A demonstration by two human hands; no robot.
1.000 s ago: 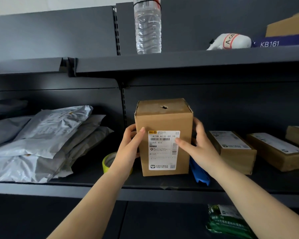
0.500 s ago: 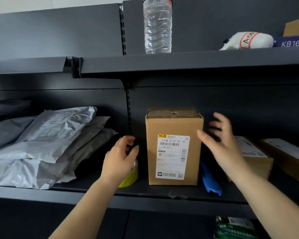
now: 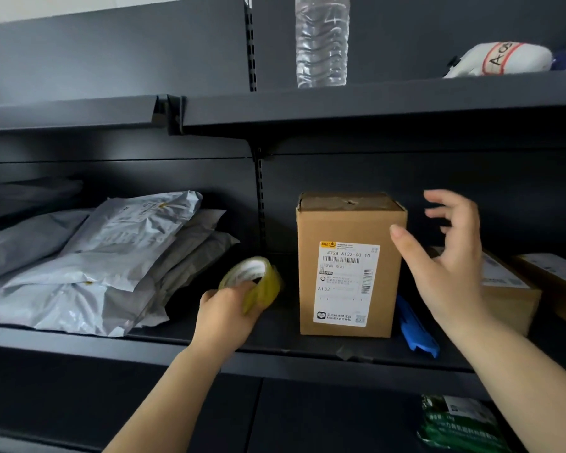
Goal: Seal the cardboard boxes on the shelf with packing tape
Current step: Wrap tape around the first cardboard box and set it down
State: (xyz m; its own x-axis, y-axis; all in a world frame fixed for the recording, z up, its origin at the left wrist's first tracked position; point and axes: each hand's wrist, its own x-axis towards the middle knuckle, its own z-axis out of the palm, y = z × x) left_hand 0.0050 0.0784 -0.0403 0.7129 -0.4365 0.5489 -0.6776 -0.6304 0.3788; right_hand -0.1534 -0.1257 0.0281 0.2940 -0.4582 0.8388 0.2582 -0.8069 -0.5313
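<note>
Tape pickup is the step in hand: the left hand (image 3: 224,313) curls its fingers round the yellowish translucent roll of packing tape (image 3: 254,282), holding it tilted just above the dark metal shelf (image 3: 275,349), close beside the left face of the upright brown cardboard box with a white shipping label (image 3: 348,266). The right hand (image 3: 451,266) hovers with fingers spread and relaxed at the box's right side, holding nothing; its thumb tip lies near the upper right edge of the box, though whether it touches cannot be told. The box stands near the front lip of the middle shelf, its top flaps lying closed, with a small tear or hole showing in the middle of the top; whether an old strip of tape already covers that seam is hard to say. A blue plastic cutter-like tool (image 3: 417,331) lies on the shelf just to the right of the box, and flatter brown labelled boxes (image 3: 507,289) sit behind the right hand. Grey plastic mailing bags (image 3: 105,259) are heaped on the left, and a clear plastic water bottle (image 3: 321,40) stands on the shelf above. Judging from this, no sealing has begun on this box; the next move likely calls for finding the tape's loose end, which is not visible here, bringing the roll over the top, and steadying the box with the free hand while a strip is drawn along the flap seam
</note>
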